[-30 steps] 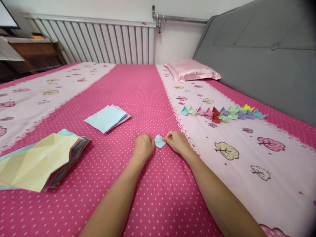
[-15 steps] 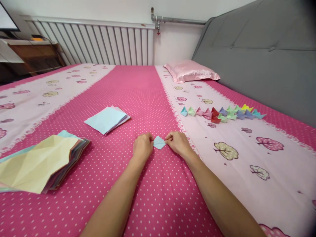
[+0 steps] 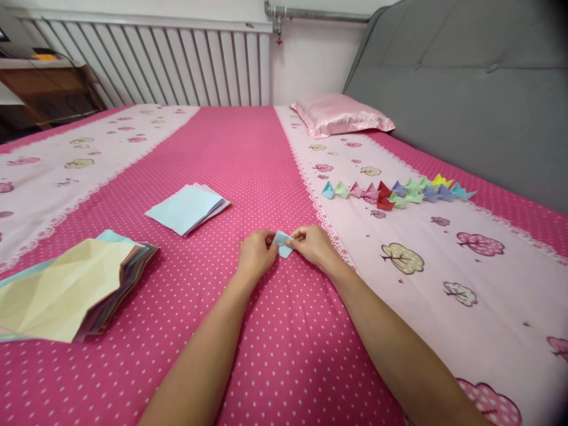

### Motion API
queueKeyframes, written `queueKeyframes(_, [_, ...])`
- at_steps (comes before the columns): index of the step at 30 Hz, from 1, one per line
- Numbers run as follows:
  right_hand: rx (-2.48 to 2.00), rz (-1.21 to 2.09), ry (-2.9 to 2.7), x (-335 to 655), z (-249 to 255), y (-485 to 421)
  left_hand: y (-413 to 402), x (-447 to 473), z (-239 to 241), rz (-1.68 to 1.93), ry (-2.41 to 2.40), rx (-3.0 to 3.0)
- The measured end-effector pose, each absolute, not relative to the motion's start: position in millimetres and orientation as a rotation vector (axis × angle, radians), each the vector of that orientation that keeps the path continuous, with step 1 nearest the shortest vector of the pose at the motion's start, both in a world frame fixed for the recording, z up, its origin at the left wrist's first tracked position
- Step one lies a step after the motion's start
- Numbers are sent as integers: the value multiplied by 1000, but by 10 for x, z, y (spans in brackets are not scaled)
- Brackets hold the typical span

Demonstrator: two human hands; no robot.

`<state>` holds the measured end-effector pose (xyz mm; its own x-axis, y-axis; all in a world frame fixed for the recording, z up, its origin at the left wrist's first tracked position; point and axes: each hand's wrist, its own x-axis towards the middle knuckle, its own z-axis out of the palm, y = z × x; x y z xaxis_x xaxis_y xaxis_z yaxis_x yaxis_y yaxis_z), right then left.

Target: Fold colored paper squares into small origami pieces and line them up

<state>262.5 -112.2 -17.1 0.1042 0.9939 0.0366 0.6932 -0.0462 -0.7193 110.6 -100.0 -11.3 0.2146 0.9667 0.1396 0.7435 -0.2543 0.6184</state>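
Observation:
A small folded light blue paper [image 3: 283, 245] is between my two hands, just above or on the pink dotted bedspread [image 3: 275, 331]. My left hand [image 3: 257, 253] pinches its left corner between thumb and fingers. On the other side, my right hand [image 3: 312, 242] grips the paper's right part, its thumb lying over the face of the sheet. Ahead and to the left lies a stack of square papers [image 3: 186, 207] with a light blue sheet on top. Several folded paper boats [image 3: 412, 195] in many colours stand in rows to the right.
At the left lies a thick pile of larger creased papers [image 3: 66, 290], cream on top. A pink satin pillow [image 3: 339, 115] rests at the far right, against a grey padded headboard [image 3: 465, 100]. Behind the bed are a white radiator [image 3: 155, 65] and a pipe [image 3: 323, 14].
My right thumb and fingers have moved inward from the right corner over the paper. The paper is slightly turned. The whole view has shifted a little.

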Motion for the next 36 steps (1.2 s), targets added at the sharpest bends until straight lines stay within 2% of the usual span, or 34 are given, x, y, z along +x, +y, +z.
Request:
queueKeyframes(7, [-1206,733,-1482,2642,24,-1158,-1015,1103,69,1095,1036,1499])
queueKeyframes(13, [-904,973,-1289,2592,113,-1192,-1086,1161,75,1222,790,1195])
queueKeyframes(17, [-908,966,-1303,2606,100,-1205,-1124,1182,73,1151,768,1106])
queueKeyframes(24, [-1014,999,-1414,2664,149,-1241,-1192,1198,63,931,933,1405])
queueKeyframes(29, [-1012,1070,-1513,2727,193,-1254,-1181,1179,61,1028,947,1320])
queueKeyframes(36, [-1093,915,-1579,2810,179,-1252,-1168,1187,76,1096,1014,1381])
